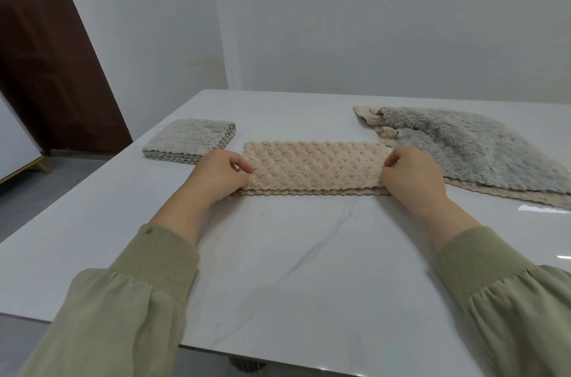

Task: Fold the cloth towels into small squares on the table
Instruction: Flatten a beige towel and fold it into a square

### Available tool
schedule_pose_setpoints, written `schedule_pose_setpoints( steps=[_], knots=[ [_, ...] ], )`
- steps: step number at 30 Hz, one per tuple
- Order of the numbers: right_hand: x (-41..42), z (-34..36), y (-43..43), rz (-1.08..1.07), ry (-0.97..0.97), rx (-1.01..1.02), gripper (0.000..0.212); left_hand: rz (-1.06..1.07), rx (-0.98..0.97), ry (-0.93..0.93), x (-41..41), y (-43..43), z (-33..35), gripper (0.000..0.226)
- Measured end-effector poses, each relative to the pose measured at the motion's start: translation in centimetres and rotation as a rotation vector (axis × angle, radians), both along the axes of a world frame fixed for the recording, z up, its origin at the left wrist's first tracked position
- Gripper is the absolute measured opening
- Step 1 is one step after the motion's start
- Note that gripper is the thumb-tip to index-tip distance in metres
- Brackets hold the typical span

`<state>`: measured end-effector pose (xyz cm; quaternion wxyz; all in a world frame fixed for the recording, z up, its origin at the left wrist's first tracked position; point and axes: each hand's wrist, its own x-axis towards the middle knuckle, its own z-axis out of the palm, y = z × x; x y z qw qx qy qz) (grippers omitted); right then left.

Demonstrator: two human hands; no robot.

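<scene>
A beige bobbled towel (312, 168) lies folded into a long strip across the middle of the white marble table (278, 253). My left hand (221, 174) pinches the strip's left end, and my right hand (412, 174) pinches its right end. A small folded square of grey-beige towel (188, 141) rests at the left. At the right, an unfolded grey towel (469, 151) lies spread on top of a beige towel (375, 126) whose edges stick out beneath it.
The table's left edge runs diagonally beside a dark brown door (46, 52). A white wall (340, 21) stands right behind the table's far edge. The near edge of the table is just under my green sleeves.
</scene>
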<state>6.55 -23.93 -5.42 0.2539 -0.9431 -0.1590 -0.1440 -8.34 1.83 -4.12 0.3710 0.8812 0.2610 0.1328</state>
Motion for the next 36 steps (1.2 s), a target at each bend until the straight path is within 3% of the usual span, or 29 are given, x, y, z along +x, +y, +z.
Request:
schedule_pose_setpoints(
  steps=[4, 8, 11, 13, 15, 17, 19, 26, 31, 36],
  knots=[
    [0.0, 0.0, 0.0, -0.003, -0.007, -0.012, 0.019, -0.003, 0.01, 0.013, 0.0, 0.2, -0.1, 0.024],
    [0.0, 0.0, 0.0, -0.009, 0.033, -0.207, 0.018, -0.042, 0.041, 0.057, -0.1, 0.4, -0.2, 0.018],
    [0.1, 0.3, 0.0, -0.025, -0.137, -0.298, 0.018, -0.015, 0.149, 0.079, -0.2, 0.6, -0.3, 0.01],
    [-0.4, 0.6, 0.6, 0.094, -0.255, -0.172, 0.019, 0.009, 0.382, 0.019, 0.0, 0.1, -0.3, 0.009],
    [-1.5, 0.7, 1.6, 0.336, -0.239, -0.085, 0.014, -0.098, 0.466, -0.168, 0.5, -1.3, -0.4, 0.01],
    [-2.7, 0.4, 2.6, 0.524, -0.145, -0.107, 0.008, -0.277, 0.507, -0.271, 1.1, -2.9, -0.9, 0.013],
    [-2.9, -0.1, 2.8, 0.583, -0.115, -0.163, 0.007, -0.413, 0.571, -0.26, 1.9, -3.9, -1.7, 0.017],
    [-1.6, 0.4, 1.5, 0.513, -0.21, -0.259, 0.012, -0.439, 0.561, -0.197, 2.7, -4.3, -2.4, 0.01],
    [-0.6, 1.2, -0.6, 0.382, -0.131, -0.394, 0.013, -0.438, 0.504, -0.209, 2.7, -3.8, -2.7, 0.008],
    [-0.3, 1.6, -2.0, 0.328, -0.054, -0.378, 0.019, -0.446, 0.447, -0.235, 2.5, -3.8, -2.6, 0.008]
  ],
)
